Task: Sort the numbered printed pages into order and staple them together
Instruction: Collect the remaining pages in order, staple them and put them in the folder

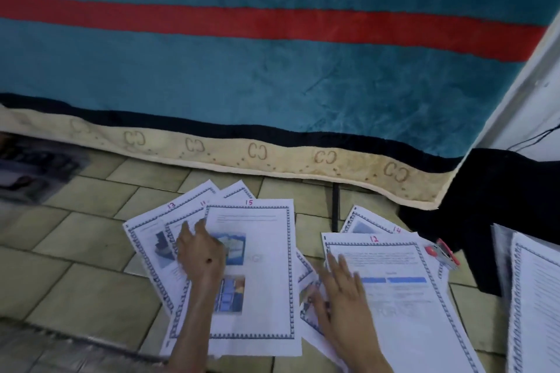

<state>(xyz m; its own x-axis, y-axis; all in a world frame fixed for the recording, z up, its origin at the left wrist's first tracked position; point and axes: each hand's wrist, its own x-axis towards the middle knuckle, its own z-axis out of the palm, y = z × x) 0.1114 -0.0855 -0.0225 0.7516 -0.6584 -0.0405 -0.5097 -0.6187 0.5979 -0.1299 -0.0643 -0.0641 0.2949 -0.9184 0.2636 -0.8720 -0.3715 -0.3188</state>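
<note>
Left hand (200,254): fingers loosely bent, resting on the left fan of pages, fingertips at the left edge of the page marked "15" (260,269); nothing gripped. Beneath that sheet, a page marked "13" (145,239) and another whose red number is partly covered, reading "11" or similar.

Right hand (339,294): fingers straight and spread, flat on the page marked "12" (403,297), at its left edge. Behind it, a page marked "14" (372,224) shows its top corner.

All pages: white, blue patterned border, red handwritten numbers at the top, lying on the tiled floor (75,251).

Red stapler (443,253): on the floor, just beside the right edge of page "12".

Further stack of pages (536,297): far right, text unreadable.

Teal blanket (272,70): red stripe, beige hem with repeated "CC" motif.
</note>
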